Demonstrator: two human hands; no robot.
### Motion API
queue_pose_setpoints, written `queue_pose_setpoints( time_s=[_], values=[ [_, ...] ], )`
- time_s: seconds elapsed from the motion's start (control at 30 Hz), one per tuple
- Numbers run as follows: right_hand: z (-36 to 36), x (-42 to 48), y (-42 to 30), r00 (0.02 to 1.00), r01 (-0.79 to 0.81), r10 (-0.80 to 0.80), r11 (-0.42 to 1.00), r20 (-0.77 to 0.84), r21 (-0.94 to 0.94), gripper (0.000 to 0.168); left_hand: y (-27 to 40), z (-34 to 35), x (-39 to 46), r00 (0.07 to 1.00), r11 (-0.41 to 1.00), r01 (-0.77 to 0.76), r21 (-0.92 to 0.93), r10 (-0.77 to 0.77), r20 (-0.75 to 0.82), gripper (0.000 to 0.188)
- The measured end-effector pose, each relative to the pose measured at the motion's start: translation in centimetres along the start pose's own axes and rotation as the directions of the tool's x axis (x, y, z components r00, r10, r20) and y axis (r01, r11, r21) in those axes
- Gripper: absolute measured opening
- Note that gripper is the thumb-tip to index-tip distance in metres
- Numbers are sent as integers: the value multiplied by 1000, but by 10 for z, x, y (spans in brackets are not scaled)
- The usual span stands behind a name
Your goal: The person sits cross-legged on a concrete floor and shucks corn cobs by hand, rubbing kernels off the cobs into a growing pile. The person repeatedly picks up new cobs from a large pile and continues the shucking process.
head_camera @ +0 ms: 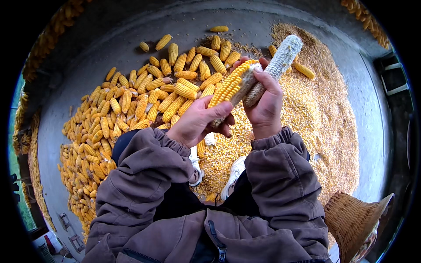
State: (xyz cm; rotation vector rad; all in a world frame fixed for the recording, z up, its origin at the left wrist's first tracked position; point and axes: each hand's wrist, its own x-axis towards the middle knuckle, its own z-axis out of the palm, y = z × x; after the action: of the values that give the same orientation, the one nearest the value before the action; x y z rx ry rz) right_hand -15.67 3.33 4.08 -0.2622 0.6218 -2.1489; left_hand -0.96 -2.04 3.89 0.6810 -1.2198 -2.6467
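My left hand (pixel 204 120) grips a partly shelled corn ear (pixel 232 83) by its lower end. Yellow kernels cover the ear's left side, while its right side is bare, pale cob. In my right hand (pixel 264 102) is a bare white corncob (pixel 284 54), tilted up to the right. The two pieces lie side by side and seem to touch, and my right thumb rests by the ear's upper tip. Some fingers of both hands are hidden behind the corn. Below the hands spread loose corn kernels (pixel 236 144).
A large heap of unshelled corn ears (pixel 98 131) covers the concrete floor (pixel 108 46) on the left. Shelled kernels (pixel 315 108) pile up on the right. A woven basket (pixel 353 217) stands at lower right. Two white shoes (pixel 235 174) are among the kernels. Corn bunches (pixel 366 21) hang along the walls.
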Motion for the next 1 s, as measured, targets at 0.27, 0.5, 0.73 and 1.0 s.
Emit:
queue_pose_setpoints(
  time_s=[0.27, 0.5, 0.73, 1.0],
  values=[
    [3, -3, -2, 997, -45, 44, 999, 66, 14, 44, -6, 4, 5, 995, 989, -97, -112, 96, -9, 46],
    [6, -5, 9, 989, -121, 139, 949, 41, -290, 52, -12, -2, 19, 839, 911, -240, 335, 368, -400, 49],
    [7, -6, 54, 858, 478, -475, 600, 196, -641, 24, -29, -3, 32, 734, 723, -337, 603, 603, -312, 36],
    [7, 7, 11, 965, 258, -227, 772, 127, -581, 38, -9, 8, 15, 812, 841, -358, 406, 495, -310, 33]
  ],
)
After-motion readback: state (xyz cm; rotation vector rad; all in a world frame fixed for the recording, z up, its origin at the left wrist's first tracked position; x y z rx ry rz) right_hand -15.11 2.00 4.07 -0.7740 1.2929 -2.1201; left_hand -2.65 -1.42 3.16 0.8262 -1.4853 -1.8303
